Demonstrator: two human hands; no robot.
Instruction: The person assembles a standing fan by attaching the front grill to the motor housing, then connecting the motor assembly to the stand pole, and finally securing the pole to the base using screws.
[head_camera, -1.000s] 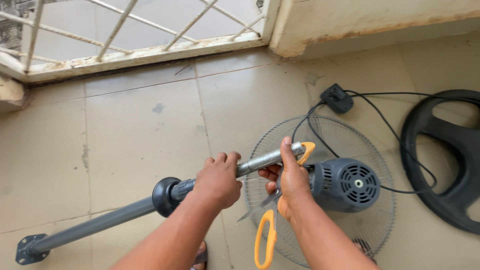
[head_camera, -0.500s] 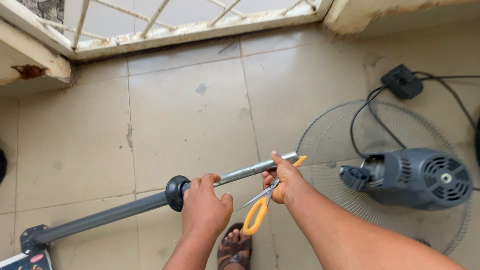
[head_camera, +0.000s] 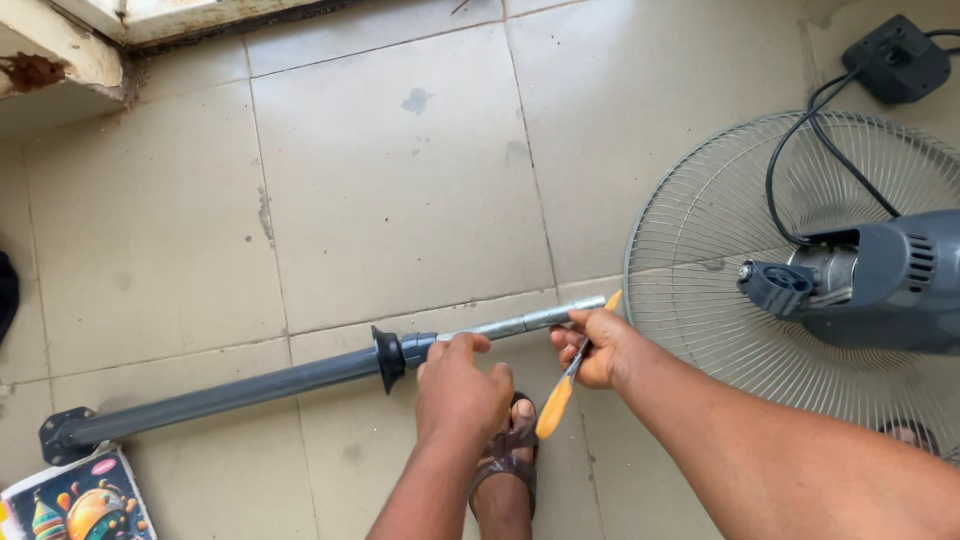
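The fan pole (head_camera: 250, 385) lies low over the floor (head_camera: 400, 200), its foot far left. The left hand (head_camera: 458, 385) wraps tight around the shiny thin tube (head_camera: 520, 324). The right hand (head_camera: 598, 345) pinches the tube's end and holds orange scissors (head_camera: 562, 385) too. The pole looks long, stiff and smooth, so it is best held near the collar (head_camera: 388, 357).

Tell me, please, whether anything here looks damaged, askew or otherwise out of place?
The fan is in pieces: its grey motor head lies on the wire grille on the floor, off the stand pole. The right hand holds orange-handled scissors against the pole's metal tube. Top left, the ledge shows a rust stain.
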